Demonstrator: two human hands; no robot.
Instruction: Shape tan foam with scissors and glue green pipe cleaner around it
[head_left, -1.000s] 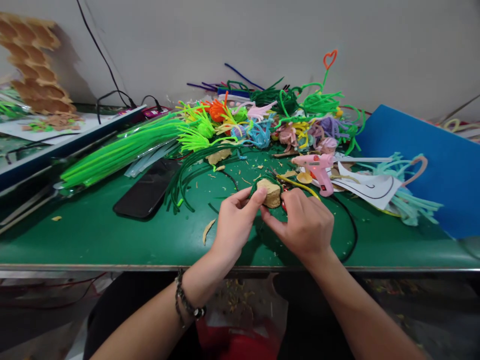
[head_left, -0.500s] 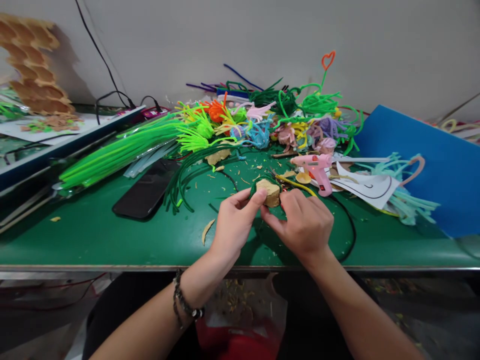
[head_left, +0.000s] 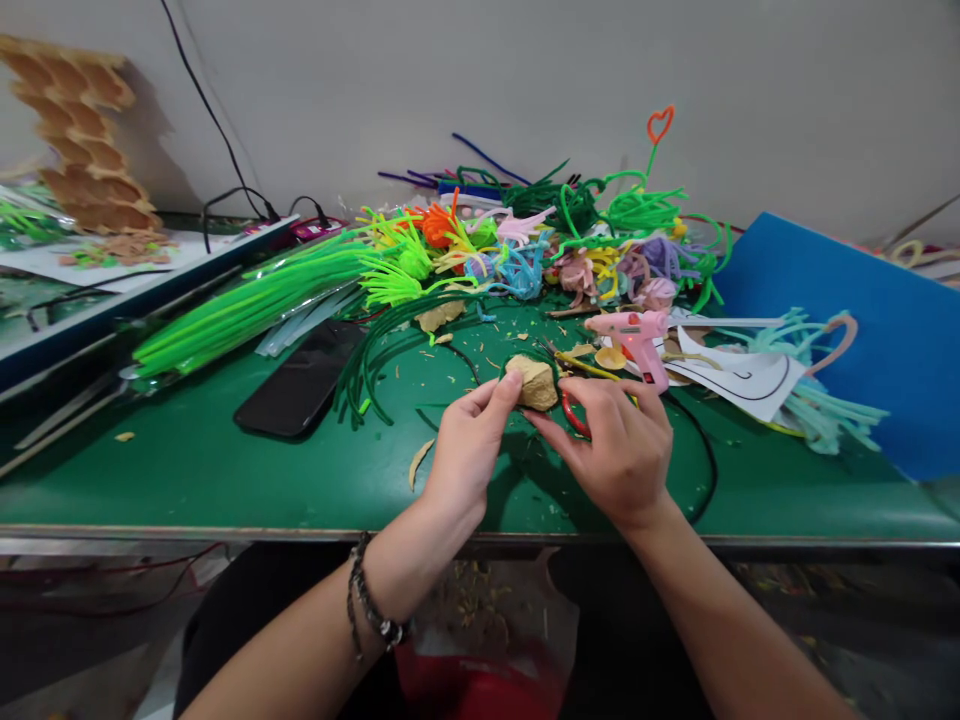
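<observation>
A tan, rough-surfaced lump (head_left: 535,384) with dark green pipe cleaner around its edge is held above the table. My left hand (head_left: 469,440) grips its left side, thumb on top. At its right side is my right hand (head_left: 619,440), fingers bent and thumb reaching under the lump; whether it pinches the green strand is hard to see. Red-handled scissors (head_left: 576,414) lie partly behind my right hand. Just beyond it rests a pink glue gun (head_left: 636,338).
Bundled green pipe cleaners (head_left: 247,305) and a black phone (head_left: 298,385) lie at the left. Colourful pipe-cleaner pieces (head_left: 525,262) are heaped at the back. A blue board (head_left: 847,340) leans at the right, near light-blue strands (head_left: 840,400).
My right hand has opened out slightly and shifted, showing the red scissor handle. The lump is turned a little, showing more of its tan face. The view has shifted slightly.
</observation>
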